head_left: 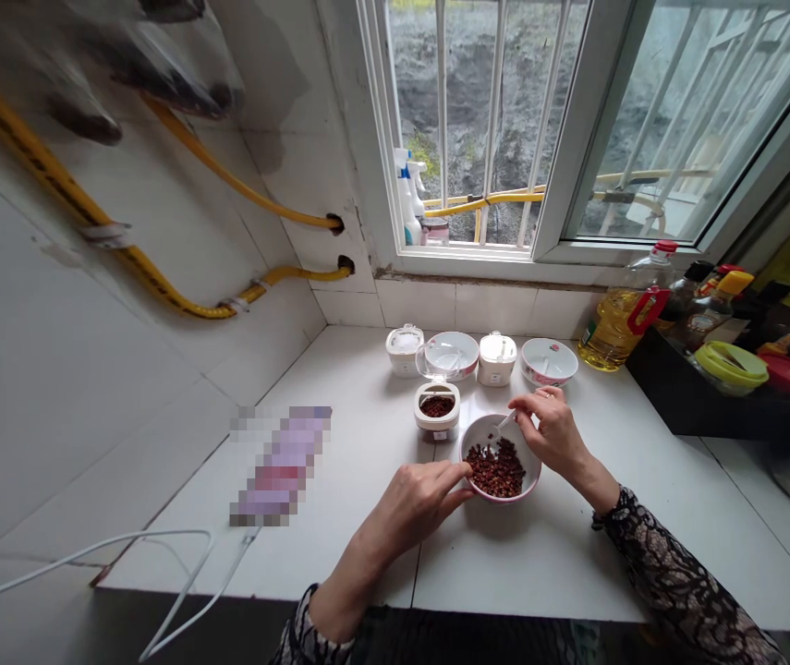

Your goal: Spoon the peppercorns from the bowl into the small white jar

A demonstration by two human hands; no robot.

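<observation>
My left hand pinches the near left rim of a white bowl with a pinkish edge, thumb and fingers closed on its side. Dark red-brown dried bits, which look like Sichuan peppercorns, cover the bowl's bottom. In my right hand, at the far right rim, is a small white spoon whose end dips inside the bowl. A white seasoning jar stands just left of the bowl; its clear lid is flipped up, and similar dark red bits show inside.
Behind stand two more seasoning jars and two patterned bowls. An oil bottle and a black box of bottles are at right. A blurred-out purple object with a white cable lies left.
</observation>
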